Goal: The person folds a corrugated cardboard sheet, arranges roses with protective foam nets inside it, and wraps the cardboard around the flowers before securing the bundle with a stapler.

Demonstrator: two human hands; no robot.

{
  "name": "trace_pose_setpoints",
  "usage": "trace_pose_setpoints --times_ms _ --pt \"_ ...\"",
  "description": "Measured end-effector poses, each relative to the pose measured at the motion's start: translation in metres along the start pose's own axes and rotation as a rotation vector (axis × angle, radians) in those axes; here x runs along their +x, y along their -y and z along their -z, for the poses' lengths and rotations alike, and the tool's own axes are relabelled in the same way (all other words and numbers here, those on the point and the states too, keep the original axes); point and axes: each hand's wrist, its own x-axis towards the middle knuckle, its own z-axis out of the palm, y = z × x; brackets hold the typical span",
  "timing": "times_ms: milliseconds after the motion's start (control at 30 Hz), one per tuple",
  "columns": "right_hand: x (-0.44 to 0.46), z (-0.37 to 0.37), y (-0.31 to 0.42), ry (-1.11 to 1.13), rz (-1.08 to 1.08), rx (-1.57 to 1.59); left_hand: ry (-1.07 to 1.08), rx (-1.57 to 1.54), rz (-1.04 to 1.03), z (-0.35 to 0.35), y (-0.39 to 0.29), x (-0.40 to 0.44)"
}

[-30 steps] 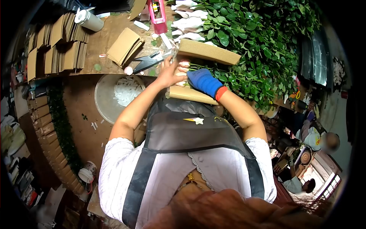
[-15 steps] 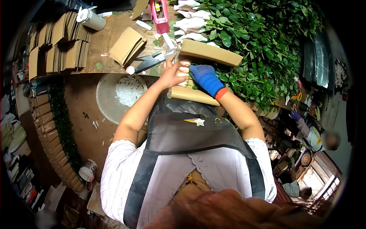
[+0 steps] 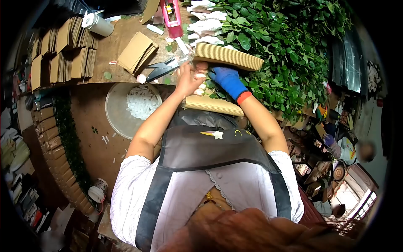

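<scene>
My bare left hand (image 3: pixel 187 80) touches the pale rose heads (image 3: pixel 201 86) from the left, its fingers bent over them. My right hand (image 3: pixel 226 78), in a blue glove, is at the stems just right of the blooms; its fingertips are partly hidden among the stems. Corrugated cardboard (image 3: pixel 228 56) rises behind the roses, and its near flap (image 3: pixel 214 105) lies in front, by the apron. Black-handled scissors (image 3: pixel 161 68) lie left of my left hand.
Leafy rose stems (image 3: pixel 281 54) cover the right side. Netted blooms (image 3: pixel 208 26), a pink tape dispenser (image 3: pixel 172 21), folded cardboard (image 3: pixel 137 52) and a white bottle (image 3: pixel 98 24) are on the table (image 3: pixel 105 65). A basin (image 3: pixel 110 110) stands below. Other people work at the far right.
My right hand has drawn slightly back and up from the blooms. My left fingers have shifted over the rose heads. A co-worker's gloved hand at the right has moved down.
</scene>
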Motion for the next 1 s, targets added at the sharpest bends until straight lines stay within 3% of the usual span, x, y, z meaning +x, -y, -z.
trace_pose_setpoints --times_ms 233,333,467,500,633,1000 --pt "0.004 -0.004 0.002 0.079 0.015 0.03 0.019 0.036 0.045 -0.003 0.0 0.002" --pt "0.004 -0.004 0.005 0.021 0.031 -0.042 -0.041 -0.036 0.093 -0.01 0.0 0.009" --pt "-0.02 0.019 0.006 -0.052 0.058 0.152 -0.11 -0.006 0.053 -0.01 -0.007 0.013" --pt "-0.028 0.019 0.006 -0.211 0.051 0.308 -0.122 0.003 0.042 -0.011 -0.007 0.011" --pt "-0.023 -0.001 -0.004 -0.251 -0.024 0.06 -0.137 -0.019 -0.007 -0.013 -0.002 0.01" --pt "-0.008 -0.011 0.03 -0.17 -0.048 -0.057 -0.136 0.064 -0.017 -0.006 -0.011 0.008"
